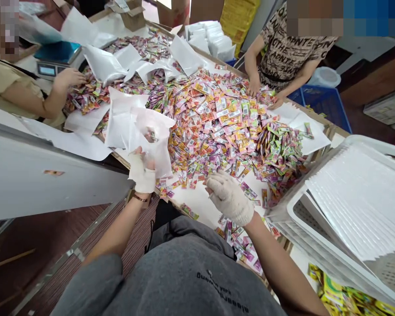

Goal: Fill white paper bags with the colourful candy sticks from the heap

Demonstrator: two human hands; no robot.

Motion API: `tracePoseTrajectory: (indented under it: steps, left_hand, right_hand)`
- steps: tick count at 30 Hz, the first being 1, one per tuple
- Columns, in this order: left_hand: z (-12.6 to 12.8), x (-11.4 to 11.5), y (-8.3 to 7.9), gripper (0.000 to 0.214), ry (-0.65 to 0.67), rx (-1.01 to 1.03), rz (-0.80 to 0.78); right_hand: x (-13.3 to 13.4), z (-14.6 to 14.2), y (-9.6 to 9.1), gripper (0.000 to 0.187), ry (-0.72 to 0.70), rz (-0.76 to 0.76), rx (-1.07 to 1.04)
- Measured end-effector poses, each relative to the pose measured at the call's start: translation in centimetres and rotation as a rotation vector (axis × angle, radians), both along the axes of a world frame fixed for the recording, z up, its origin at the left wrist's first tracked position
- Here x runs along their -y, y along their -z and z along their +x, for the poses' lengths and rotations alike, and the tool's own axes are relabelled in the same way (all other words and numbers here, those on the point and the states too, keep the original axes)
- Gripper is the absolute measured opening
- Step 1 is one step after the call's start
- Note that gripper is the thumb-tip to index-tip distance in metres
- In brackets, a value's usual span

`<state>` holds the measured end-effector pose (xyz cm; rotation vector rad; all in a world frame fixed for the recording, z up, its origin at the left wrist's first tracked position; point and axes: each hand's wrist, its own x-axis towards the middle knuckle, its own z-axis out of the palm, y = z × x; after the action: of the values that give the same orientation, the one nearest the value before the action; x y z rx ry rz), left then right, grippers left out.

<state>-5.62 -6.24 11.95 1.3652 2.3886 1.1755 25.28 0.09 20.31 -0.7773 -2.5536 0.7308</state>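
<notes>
My left hand (142, 174), in a cut-fingered white glove, grips the lower edge of a translucent white plastic bag (163, 151). The mouth of this bag gapes, and a few small packets show inside. My right hand (229, 198), in a white knit glove, hovers over the near edge of the table with its fingers curled together; what they hold, if anything, is hidden. Just beyond it spreads a large heap of small colourful candy packets (213, 116). Another white bag (120, 118) stands behind the one in my left hand.
A white plastic basket (296, 215) with stacked white bags (358, 197) stands at right. Two co-workers reach into the heap from left and far right. A digital scale (57, 59), a blue crate (325, 103) and yellow packets (345, 294) are also around.
</notes>
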Motion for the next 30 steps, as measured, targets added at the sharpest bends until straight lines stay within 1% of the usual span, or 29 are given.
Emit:
tracePoseTrajectory:
  steps: [1, 3, 4, 5, 6, 7, 9, 10, 11, 13, 14, 15, 16, 18, 20, 22, 23, 24, 26, 28, 30]
  left_hand:
    - [-0.4, 0.2, 1.3, 0.076, 0.001, -0.104, -0.107]
    - [-0.9, 0.2, 3.6, 0.08, 0.042, -0.193, -0.374]
    - [-1.1, 0.0, 4.4, 0.077, 0.089, -0.206, -0.491]
    - [-1.5, -0.5, 4.8, 0.072, 0.127, -0.214, -0.562]
    - [-2.0, -1.4, 4.9, 0.066, 0.165, -0.22, -0.589]
    - [-2.7, -2.5, 4.6, 0.061, 0.205, -0.222, -0.581]
    - [-4.1, -5.6, 3.9, 0.055, 0.286, -0.243, -0.531]
    - [-4.8, -7.5, 3.5, 0.054, 0.323, -0.263, -0.496]
    - [-5.3, -9.5, 3.4, 0.059, 0.347, -0.306, -0.464]
    - [-5.7, -13.1, 3.6, 0.071, 0.288, -0.337, -0.438]
    - [-5.5, -14.4, 3.9, 0.071, 0.261, -0.346, -0.443]
    - [-5.2, -15.2, 4.2, 0.073, 0.247, -0.365, -0.451]
    - [-4.8, -15.6, 4.5, 0.074, 0.248, -0.388, -0.439]
    - [-3.9, -15.0, 4.9, 0.08, 0.279, -0.423, -0.372]
    - [-3.2, -13.7, 5.0, 0.087, 0.323, -0.421, -0.284]
    - [-2.9, -12.2, 5.0, 0.094, 0.35, -0.409, -0.245]
    - [-3.0, -11.6, 4.9, 0.096, 0.363, -0.409, -0.24]
    - [-3.2, -11.1, 4.8, 0.099, 0.37, -0.41, -0.247]
    - [-3.8, -10.0, 4.6, 0.103, 0.369, -0.4, -0.275]
    - [-4.6, -8.7, 4.5, 0.109, 0.339, -0.377, -0.282]
    - [-5.1, -7.3, 4.3, 0.111, 0.294, -0.345, -0.229]
  right_hand:
    - [0.8, 0.8, 1.4, 0.025, -0.006, 0.003, 0.021]
    - [2.5, 2.8, 4.1, 0.026, 0.01, -0.023, 0.084]
    - [3.3, 3.9, 5.2, 0.027, 0.03, -0.054, 0.125]
    - [4.2, 4.9, 6.0, 0.029, 0.054, -0.098, 0.174]
    - [5.0, 5.7, 6.4, 0.031, 0.082, -0.147, 0.234]
    - [5.7, 6.4, 6.5, 0.032, 0.111, -0.196, 0.3]
    - [6.6, 7.2, 5.8, 0.031, 0.165, -0.278, 0.421]
    - [6.7, 7.5, 5.2, 0.029, 0.196, -0.297, 0.459]
    - [6.5, 7.9, 4.5, 0.026, 0.236, -0.293, 0.478]
    - [5.3, 9.3, 3.2, 0.022, 0.351, -0.227, 0.474]
    - [4.6, 10.4, 2.5, 0.021, 0.432, -0.178, 0.473]
    - [3.8, 11.8, 1.7, 0.021, 0.518, -0.131, 0.476]
    - [3.1, 13.3, 1.0, 0.021, 0.612, -0.093, 0.489]
    - [1.8, 16.7, -0.3, 0.023, 0.803, -0.064, 0.568]
    - [0.5, 19.9, -1.1, 0.025, 0.985, -0.088, 0.718]
    - [-0.7, 22.6, -1.1, 0.028, 1.139, -0.121, 0.895]
    - [-1.2, 23.7, -0.9, 0.031, 1.192, -0.138, 0.962]
    - [-1.7, 24.6, -0.6, 0.034, 1.231, -0.158, 1.01]
    - [-2.6, 25.9, 0.0, 0.038, 1.251, -0.215, 1.055]
    - [-3.3, 26.7, 0.2, 0.037, 1.219, -0.271, 1.057]
    - [-3.7, 27.3, -0.3, 0.03, 1.178, -0.293, 1.028]
